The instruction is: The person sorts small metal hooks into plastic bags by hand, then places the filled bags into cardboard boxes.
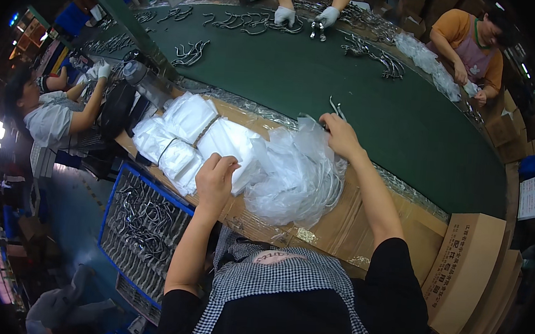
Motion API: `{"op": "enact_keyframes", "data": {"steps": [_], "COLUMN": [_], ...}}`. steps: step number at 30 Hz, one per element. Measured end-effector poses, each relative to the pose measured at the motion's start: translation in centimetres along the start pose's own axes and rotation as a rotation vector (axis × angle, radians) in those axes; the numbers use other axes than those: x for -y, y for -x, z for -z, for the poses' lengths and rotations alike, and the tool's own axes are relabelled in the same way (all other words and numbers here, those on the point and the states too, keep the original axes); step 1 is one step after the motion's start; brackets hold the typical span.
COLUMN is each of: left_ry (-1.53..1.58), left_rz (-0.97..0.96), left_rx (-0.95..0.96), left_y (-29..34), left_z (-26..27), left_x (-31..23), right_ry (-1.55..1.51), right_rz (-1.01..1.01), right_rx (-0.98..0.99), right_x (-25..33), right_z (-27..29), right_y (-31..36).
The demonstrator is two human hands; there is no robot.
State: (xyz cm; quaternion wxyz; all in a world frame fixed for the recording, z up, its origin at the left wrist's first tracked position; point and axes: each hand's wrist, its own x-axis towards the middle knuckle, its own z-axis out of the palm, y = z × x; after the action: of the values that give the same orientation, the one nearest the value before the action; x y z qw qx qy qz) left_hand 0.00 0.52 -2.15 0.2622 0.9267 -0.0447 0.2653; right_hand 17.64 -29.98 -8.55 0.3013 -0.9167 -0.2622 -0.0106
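My left hand (216,174) is raised over the white plastic bags, its fingers curled together in a pinch. Whatever sits between them is too small to make out. At the belt's near edge, my right hand (339,135) is closed around a curved metal rod (338,110), whose shiny ends stick out beyond the fingers. Below that hand lies a heap of clear plastic bags (292,175) with curved metal pieces showing through on its right side. Flat stacks of white plastic bags (187,121), bound with dark bands, lie left of the heap on cardboard (369,214).
A green conveyor belt (274,74) carries bunches of curved metal rods (191,53). Gloved hands (284,16) work across it; other people sit at left and right. A blue crate (106,218) of metal pieces stands lower left, cartons (465,274) lower right, a bottle (143,81) beside the bags.
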Motion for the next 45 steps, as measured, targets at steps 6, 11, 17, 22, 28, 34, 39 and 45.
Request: {"op": "enact_keyframes", "data": {"steps": [6, 11, 17, 22, 28, 34, 39, 45], "left_ry": [0.300, 0.408, 0.556, 0.594, 0.833, 0.660, 0.206, -0.237], "left_rz": [0.108, 0.135, 0.091, 0.013, 0.046, -0.375, -0.201, 0.028], "left_rx": [-0.094, -0.047, 0.029, -0.021, 0.177, -0.079, -0.032, 0.238], "left_y": [-1.2, -1.9, -2.4, -2.0, -1.9, -1.3, 0.3, 3.4], "left_z": [1.6, 1.9, 2.4, 2.8, 3.1, 4.4, 0.6, -3.6], "left_x": [-2.0, -3.4, -7.1, -8.3, -8.7, -11.5, -6.1, 4.1], "right_ry": [-0.569, -1.501, -1.810, -0.781, -1.448, 0.059, 0.150, -0.662], "right_rz": [-0.163, -0.079, -0.109, 0.635, 0.280, 0.854, 0.573, 0.021], "right_rx": [-0.426, -0.063, 0.099, -0.296, 0.091, -0.301, 0.168, 0.034], "right_x": [3.7, 13.9, 17.3, 19.6, 18.7, 19.2, 16.7, 10.7], "right_z": [4.5, 9.0, 6.3, 5.3, 7.1, 6.3, 6.1, 4.7], "right_y": [-0.8, 1.7, 2.5, 5.5, 8.0, 8.0, 7.9, 1.2]}}
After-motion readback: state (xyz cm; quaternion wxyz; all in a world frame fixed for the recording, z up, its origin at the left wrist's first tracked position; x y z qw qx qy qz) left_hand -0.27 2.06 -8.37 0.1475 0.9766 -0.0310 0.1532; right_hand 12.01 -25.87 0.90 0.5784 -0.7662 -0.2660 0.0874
